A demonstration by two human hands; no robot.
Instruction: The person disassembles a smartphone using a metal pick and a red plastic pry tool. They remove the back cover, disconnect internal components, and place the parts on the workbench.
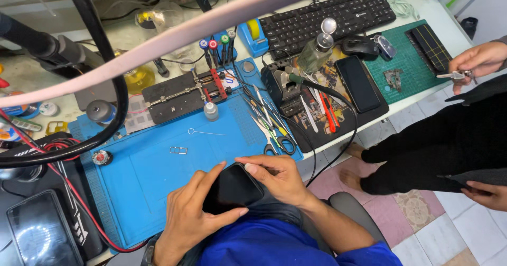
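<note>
Head view of a repair bench. The left hand (pixel 193 218) cups a black smartphone (pixel 232 188) from below, fingers curled along its near edge, thumb raised against its left side. The right hand (pixel 277 177) closes over the phone's far right corner, fingers bent and pressed together on the top edge, thumb underneath. The phone lies screen up, tilted, at the near edge of a blue work mat (pixel 158 165), above the person's lap.

On the mat, just beyond the hands: a small metal card tray (pixel 178 150) and a thin ejector pin (pixel 203 133), apart from each other. Farther off stand a black clamping fixture (pixel 182 94) with red parts and a small white-capped dropper bottle (pixel 211 110). A row of screwdrivers (pixel 216 47) with coloured caps stands at the mat's far edge.

To the right, tweezers and scissors (pixel 277 139) lie beside a second dark phone (pixel 358 84); a clear pump bottle (pixel 317 49) stands before a black keyboard (pixel 327 17). A yellow tape roll (pixel 254 29) sits in a blue holder. A green cutting mat (pixel 409 60) lies at far right, where another person's hand (pixel 475 60) holds keys (pixel 458 76)
</note>
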